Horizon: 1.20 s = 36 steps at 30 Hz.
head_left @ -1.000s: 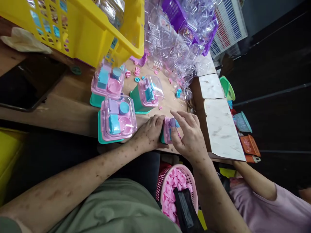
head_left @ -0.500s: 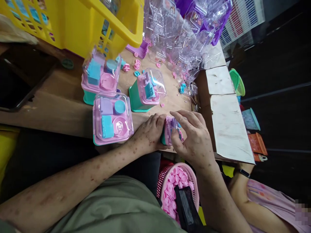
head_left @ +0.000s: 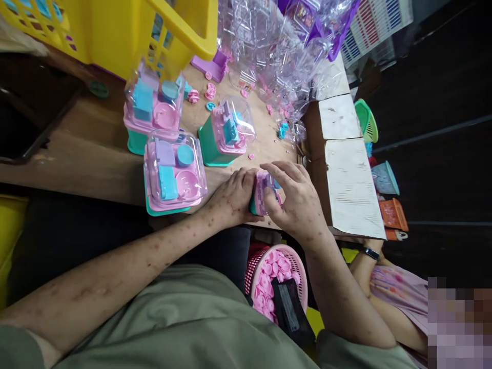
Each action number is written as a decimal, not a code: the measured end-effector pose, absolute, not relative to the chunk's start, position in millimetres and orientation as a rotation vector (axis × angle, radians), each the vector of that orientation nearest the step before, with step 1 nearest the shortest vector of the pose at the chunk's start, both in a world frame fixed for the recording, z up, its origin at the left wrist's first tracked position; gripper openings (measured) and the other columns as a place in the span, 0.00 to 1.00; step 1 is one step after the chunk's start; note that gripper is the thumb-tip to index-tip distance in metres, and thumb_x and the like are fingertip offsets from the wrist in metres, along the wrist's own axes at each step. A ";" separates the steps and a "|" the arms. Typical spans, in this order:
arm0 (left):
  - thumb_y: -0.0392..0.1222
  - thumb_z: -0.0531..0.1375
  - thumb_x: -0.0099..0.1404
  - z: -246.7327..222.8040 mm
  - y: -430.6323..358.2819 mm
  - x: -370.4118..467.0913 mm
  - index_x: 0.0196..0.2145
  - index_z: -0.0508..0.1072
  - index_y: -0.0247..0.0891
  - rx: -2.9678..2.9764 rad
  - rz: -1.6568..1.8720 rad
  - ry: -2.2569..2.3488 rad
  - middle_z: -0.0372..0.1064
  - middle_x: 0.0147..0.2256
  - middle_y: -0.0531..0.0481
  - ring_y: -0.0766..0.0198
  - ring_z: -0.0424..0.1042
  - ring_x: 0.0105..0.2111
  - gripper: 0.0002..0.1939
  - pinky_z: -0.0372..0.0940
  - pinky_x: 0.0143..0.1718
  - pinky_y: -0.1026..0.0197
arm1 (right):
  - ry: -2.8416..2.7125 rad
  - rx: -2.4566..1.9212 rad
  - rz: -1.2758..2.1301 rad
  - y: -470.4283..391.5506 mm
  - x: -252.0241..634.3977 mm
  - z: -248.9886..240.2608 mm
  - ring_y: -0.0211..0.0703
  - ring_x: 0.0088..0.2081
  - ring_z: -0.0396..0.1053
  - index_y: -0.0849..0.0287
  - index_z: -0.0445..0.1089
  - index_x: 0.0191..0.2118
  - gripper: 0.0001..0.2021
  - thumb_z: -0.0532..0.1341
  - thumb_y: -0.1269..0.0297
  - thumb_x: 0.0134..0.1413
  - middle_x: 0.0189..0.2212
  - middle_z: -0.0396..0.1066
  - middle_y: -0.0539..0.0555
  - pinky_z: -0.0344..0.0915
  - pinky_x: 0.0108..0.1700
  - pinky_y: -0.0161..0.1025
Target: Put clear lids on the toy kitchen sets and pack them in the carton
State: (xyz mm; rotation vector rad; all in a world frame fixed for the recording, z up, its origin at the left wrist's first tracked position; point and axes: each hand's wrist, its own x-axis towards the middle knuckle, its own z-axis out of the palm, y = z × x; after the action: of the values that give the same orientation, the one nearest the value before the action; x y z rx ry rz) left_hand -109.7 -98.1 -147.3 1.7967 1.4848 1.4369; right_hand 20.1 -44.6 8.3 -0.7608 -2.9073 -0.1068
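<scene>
Left hand clamped the toy set at the table's near edge; right hand pinched its pink top. Looked light, rigid plastic (loose small pieces) — best gripped by the teal base.

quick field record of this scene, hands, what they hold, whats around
left hand: grips the left side of the small pink and teal toy set at the table edge
right hand: closed on the same toy set, thumb on its front
finished sets: three capped sets left of the hands
behind: yellow crate, pile of clear lids
below table: pink basket of pink discs
other person: an arm with a wristband, lower right
</scene>
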 end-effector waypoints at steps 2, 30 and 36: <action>0.45 0.84 0.54 -148.6 -98.1 -109.6 0.71 0.52 0.39 1.800 1.458 1.488 0.64 0.67 0.30 0.29 0.69 0.70 0.60 0.68 0.71 0.29 | -2.905 -0.791 -0.085 -45.0 25.6 5.5 0.64 0.62 0.74 0.57 0.72 0.68 0.23 0.56 0.66 0.73 0.62 0.76 0.66 0.70 0.69 0.64; 0.45 0.85 0.51 -70.6 -169.8 -99.0 0.69 0.72 0.35 1.763 1.044 1.922 0.74 0.64 0.22 0.23 0.77 0.64 0.52 0.77 0.61 0.33 | -2.808 -0.789 0.102 -17.9 41.8 -25.9 0.67 0.71 0.70 0.55 0.66 0.77 0.29 0.52 0.49 0.81 0.69 0.69 0.70 0.67 0.75 0.69; 0.62 0.65 0.78 -18.8 -249.1 -130.0 0.77 0.65 0.34 1.853 1.033 2.521 0.66 0.72 0.25 0.30 0.69 0.71 0.41 0.70 0.69 0.34 | -2.877 -0.668 0.218 -2.9 49.4 -12.6 0.71 0.81 0.57 0.51 0.57 0.83 0.49 0.72 0.43 0.62 0.80 0.57 0.68 0.60 0.80 0.66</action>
State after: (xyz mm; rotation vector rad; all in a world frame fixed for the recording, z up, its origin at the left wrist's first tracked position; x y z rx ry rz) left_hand -130.0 -249.1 -18.8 1.8532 2.5209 1.0326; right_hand 49.4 -2.9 -12.6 -0.6681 -2.8772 0.2183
